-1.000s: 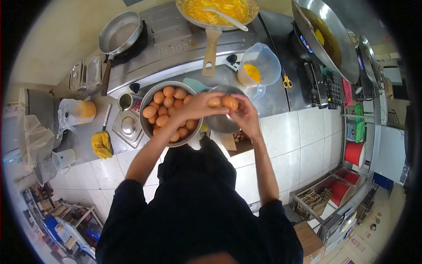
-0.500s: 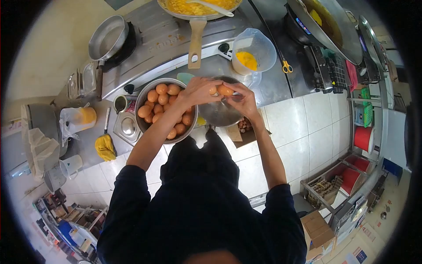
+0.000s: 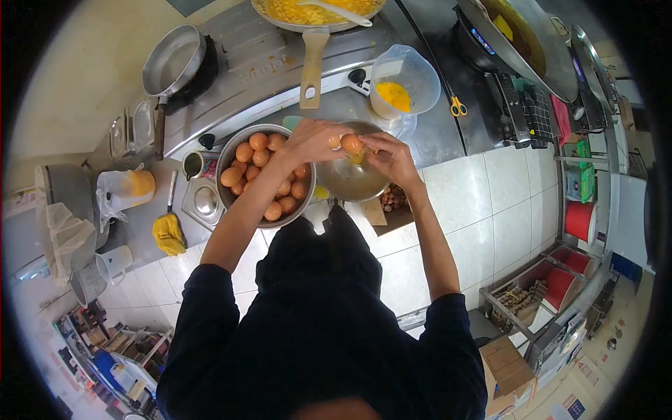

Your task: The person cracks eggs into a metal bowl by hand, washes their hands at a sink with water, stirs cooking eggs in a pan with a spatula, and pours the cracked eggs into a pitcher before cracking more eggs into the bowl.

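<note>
Both my hands meet above an empty-looking metal bowl (image 3: pixel 346 183). Between their fingers is a brown egg (image 3: pixel 352 144), with yellowish egg liquid (image 3: pixel 358 159) hanging just below it. My left hand (image 3: pixel 315 141) is closed on this egg's left side, and a second brown shell shows among its fingers. From the right, the fingers of my right hand (image 3: pixel 393 159) pinch the egg's edge. Beneath my left forearm, a metal bowl of whole brown eggs (image 3: pixel 260 142) stands beside the other bowl, partly covered by the arm.
A clear plastic jug (image 3: pixel 420 80) with yellow egg stands behind the bowls. Beyond it is a frying pan (image 3: pixel 313 59) with egg and a white spatula. Scissors (image 3: pixel 457 106) lie right; a yellow cloth (image 3: pixel 168 234) lies left. A cardboard box (image 3: pixel 392 220) with shells sits below.
The egg between my hands has tipped and come apart, and yellowish liquid now shows under it. My right hand has shifted slightly to the right.
</note>
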`<state>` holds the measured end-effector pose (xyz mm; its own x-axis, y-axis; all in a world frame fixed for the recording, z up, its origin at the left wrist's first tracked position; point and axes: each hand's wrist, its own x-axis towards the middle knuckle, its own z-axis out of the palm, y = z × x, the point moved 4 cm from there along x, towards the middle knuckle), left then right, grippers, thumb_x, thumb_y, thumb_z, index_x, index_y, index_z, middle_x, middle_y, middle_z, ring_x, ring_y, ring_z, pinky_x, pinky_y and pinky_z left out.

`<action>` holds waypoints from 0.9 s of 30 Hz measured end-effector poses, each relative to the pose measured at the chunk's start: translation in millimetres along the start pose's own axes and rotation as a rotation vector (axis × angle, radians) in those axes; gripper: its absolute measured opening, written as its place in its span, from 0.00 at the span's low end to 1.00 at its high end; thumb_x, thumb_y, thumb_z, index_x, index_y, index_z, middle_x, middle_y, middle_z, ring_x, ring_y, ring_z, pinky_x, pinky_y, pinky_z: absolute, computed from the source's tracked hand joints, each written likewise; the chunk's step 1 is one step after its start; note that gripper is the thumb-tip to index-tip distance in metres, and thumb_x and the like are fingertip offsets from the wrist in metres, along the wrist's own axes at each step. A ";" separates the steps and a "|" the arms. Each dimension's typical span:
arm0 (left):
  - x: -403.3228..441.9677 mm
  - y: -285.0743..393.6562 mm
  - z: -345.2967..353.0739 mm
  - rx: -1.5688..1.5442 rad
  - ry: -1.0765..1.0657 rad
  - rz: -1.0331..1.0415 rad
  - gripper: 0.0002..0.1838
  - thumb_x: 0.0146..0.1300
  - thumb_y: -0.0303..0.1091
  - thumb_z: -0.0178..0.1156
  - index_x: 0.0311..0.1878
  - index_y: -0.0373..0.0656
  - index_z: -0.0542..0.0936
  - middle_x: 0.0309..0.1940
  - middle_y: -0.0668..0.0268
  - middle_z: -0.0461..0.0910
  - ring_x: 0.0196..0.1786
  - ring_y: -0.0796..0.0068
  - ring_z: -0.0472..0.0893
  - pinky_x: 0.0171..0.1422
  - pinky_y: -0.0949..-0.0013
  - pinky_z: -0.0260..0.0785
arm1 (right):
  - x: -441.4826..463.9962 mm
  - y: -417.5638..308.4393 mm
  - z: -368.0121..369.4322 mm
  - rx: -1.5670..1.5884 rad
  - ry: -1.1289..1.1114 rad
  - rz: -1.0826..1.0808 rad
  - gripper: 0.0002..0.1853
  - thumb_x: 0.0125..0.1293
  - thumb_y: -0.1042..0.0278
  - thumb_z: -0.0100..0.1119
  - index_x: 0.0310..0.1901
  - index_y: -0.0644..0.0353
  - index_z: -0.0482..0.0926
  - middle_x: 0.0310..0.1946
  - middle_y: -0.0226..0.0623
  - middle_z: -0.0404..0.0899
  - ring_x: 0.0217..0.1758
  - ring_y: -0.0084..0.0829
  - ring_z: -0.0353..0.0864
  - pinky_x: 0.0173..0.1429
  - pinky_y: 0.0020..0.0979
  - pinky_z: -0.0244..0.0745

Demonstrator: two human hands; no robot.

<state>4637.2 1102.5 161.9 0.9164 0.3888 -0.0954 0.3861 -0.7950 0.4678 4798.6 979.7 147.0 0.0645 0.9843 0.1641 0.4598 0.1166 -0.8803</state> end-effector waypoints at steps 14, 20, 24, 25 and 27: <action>-59.3 38.8 -49.5 -0.562 0.206 -0.177 0.23 0.55 0.55 0.70 0.47 0.48 0.86 0.43 0.59 0.86 0.46 0.57 0.84 0.52 0.60 0.75 | -97.0 -33.3 -11.2 -0.221 0.706 0.068 0.27 0.53 0.80 0.71 0.56 0.63 0.75 0.53 0.46 0.77 0.55 0.45 0.78 0.58 0.40 0.75; -143.1 -8.6 -15.4 -0.225 0.079 -0.444 0.21 0.60 0.50 0.65 0.51 0.46 0.85 0.43 0.60 0.86 0.48 0.59 0.84 0.52 0.57 0.75 | -215.9 60.0 3.4 -0.551 0.445 0.616 0.39 0.58 0.75 0.70 0.71 0.61 0.63 0.59 0.49 0.69 0.62 0.47 0.73 0.62 0.44 0.75; -138.5 -4.7 14.0 0.150 0.048 -0.415 0.20 0.60 0.54 0.63 0.51 0.55 0.85 0.42 0.60 0.83 0.46 0.58 0.83 0.47 0.54 0.77 | -216.1 51.3 -6.7 -0.322 0.534 0.744 0.34 0.63 0.72 0.65 0.70 0.60 0.63 0.61 0.56 0.68 0.66 0.52 0.68 0.67 0.46 0.67; -136.4 -12.4 19.0 0.147 0.051 -0.414 0.20 0.60 0.54 0.63 0.51 0.55 0.85 0.42 0.60 0.83 0.46 0.58 0.83 0.47 0.54 0.77 | -205.5 39.8 -8.4 -0.325 0.534 0.742 0.34 0.63 0.72 0.65 0.70 0.60 0.63 0.61 0.56 0.68 0.66 0.52 0.68 0.67 0.46 0.67; -128.4 -14.2 21.8 0.106 -0.171 -0.466 0.17 0.59 0.50 0.63 0.48 0.53 0.85 0.41 0.60 0.82 0.44 0.57 0.83 0.44 0.55 0.77 | -179.0 11.0 -10.8 -0.284 0.606 0.519 0.30 0.65 0.72 0.63 0.67 0.62 0.65 0.58 0.53 0.71 0.64 0.49 0.71 0.66 0.44 0.67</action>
<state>4516.4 1053.6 148.3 0.6451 0.6387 -0.4194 0.7584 -0.6018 0.2502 4801.7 803.4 112.8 0.7552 0.6534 0.0514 0.4405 -0.4479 -0.7780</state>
